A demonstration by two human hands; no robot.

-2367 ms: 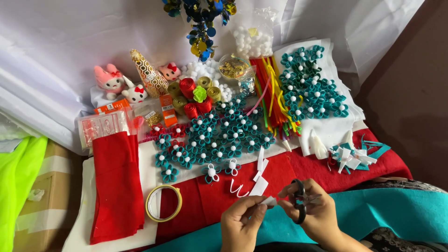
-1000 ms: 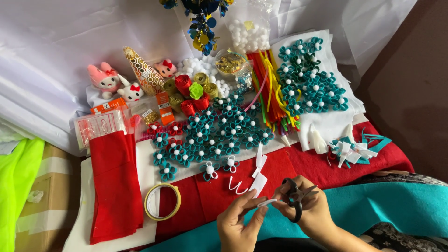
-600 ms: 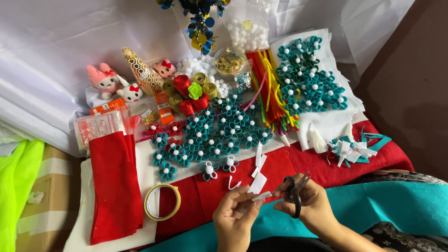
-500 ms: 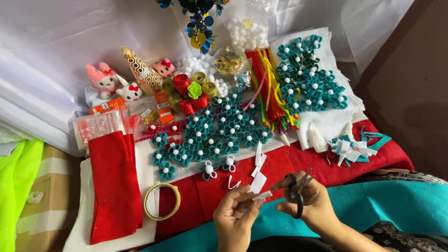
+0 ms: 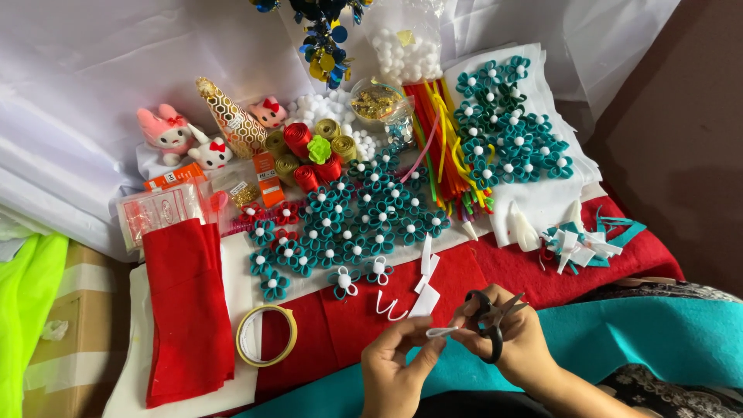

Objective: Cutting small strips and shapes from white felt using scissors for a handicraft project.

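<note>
Teal felt flowers (image 5: pixel 364 213) are lying clustered beside red felt rolls (image 5: pixel 309 151), a tape ring (image 5: pixel 265 335) is resting near folded red felt (image 5: pixel 187 310), and plush toys (image 5: pixel 182 139) are sitting behind.

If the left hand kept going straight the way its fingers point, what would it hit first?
The left hand points up and right, pinching a small white strip. Straight on, it would probably first meet the right hand holding the scissors, which touches the strip's other end.
</note>
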